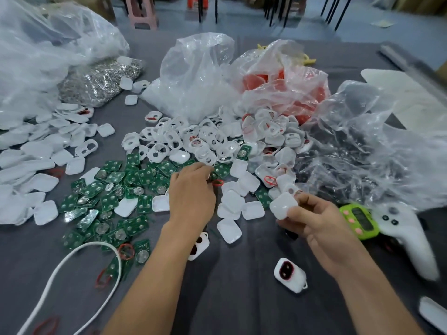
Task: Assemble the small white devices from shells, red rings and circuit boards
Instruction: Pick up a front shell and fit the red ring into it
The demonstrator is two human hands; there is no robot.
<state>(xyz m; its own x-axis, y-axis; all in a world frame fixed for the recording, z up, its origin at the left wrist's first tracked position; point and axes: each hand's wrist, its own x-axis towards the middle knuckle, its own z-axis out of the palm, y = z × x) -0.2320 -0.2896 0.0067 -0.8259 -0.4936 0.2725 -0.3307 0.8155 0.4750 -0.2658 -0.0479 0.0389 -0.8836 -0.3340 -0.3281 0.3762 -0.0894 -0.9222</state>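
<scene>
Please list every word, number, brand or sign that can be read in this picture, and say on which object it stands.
No text can be read here.
Green timer: display dark and blurred, unreadable.
Red object at the top edge: white label, too blurred.
Green circuit boards: any print too small.
White shell in the right hand: no marking visible.

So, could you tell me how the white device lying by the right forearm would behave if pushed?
The white device probably slides rather than rolls, since it lies flat as a rounded block. It likely feels light and stiff, being a small plastic shell. Its corner loop might snag.
</scene>
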